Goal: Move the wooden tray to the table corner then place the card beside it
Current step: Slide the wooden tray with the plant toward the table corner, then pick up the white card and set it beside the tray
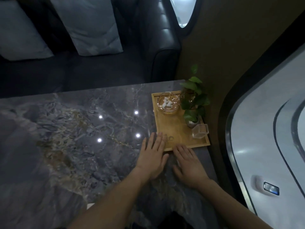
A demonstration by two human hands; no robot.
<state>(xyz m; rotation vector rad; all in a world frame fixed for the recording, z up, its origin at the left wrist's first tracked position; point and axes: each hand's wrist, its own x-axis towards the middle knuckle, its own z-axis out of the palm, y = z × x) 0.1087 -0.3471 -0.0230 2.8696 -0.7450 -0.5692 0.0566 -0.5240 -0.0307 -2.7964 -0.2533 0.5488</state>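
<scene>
two flat hands at the near edge of a wooden tray (173,129) on a dark marble tabletop (74,129).

the tabletop fills the lower left, a dark sofa (99,66) with pale cushions (92,25) beyond it. the tray sits at the tabletop's far right corner by the wall, holding a glass ashtray (168,103), a small potted plant (194,100) and a clear square holder (200,131). the left hand (152,157) lies spread, fingertips touching the tray's near left corner; the right hand (188,164) lies spread, fingertips at the tray's near rim. neither grip pinches anything. no card can be made out.
</scene>
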